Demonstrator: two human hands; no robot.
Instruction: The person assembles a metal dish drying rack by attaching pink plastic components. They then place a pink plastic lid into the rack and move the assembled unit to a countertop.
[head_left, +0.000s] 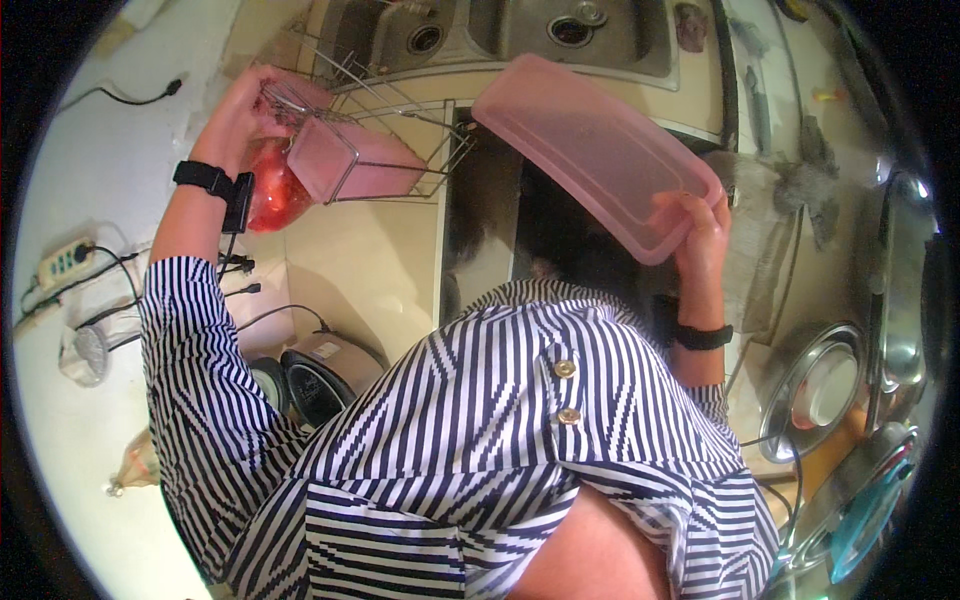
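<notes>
My right hand [700, 225] grips the lower right corner of a pink translucent rectangular lid [590, 150], which is tilted in front of the sink. At the far left, my left hand [262, 105] is closed at the end of a wire dish rack [390, 100]; its fingertips are partly hidden among the wires. A pink plastic container [375, 165] sits in the rack, beside my left hand. Just below that hand is a shiny red rounded object [278, 185], partly covered by my wrist and the rack.
A double-basin steel sink [500, 40] lies at the far side. On the left wall side are a power strip [68, 258] and loose cables. Metal pans [815, 385] and a blue-green item [870, 520] stand at the right. A dark rounded appliance [315, 385] sits at lower left.
</notes>
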